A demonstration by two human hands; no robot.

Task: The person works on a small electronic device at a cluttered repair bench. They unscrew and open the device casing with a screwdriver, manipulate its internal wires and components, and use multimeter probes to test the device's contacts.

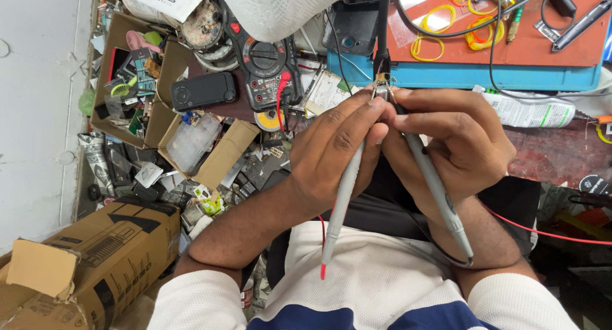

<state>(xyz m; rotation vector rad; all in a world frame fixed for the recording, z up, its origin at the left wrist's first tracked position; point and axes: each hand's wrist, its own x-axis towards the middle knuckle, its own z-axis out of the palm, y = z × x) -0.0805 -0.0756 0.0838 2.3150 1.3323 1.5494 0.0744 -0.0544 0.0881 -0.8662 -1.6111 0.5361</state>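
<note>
Left hand grips a grey red-tipped test probe, right hand a grey black-ended probe — tips nearly touching on a tiny metal part; a slip could bridge them.

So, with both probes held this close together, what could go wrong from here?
1. The left hand and right hand bring the tips of the red-lead probe and the black-lead probe almost together; they might touch each other and spoil the reading.
2. The red lead trails across the lap; a snag could jerk a probe off its point.
3. The multimeter sits among clutter, so a tug could shift it.
</note>
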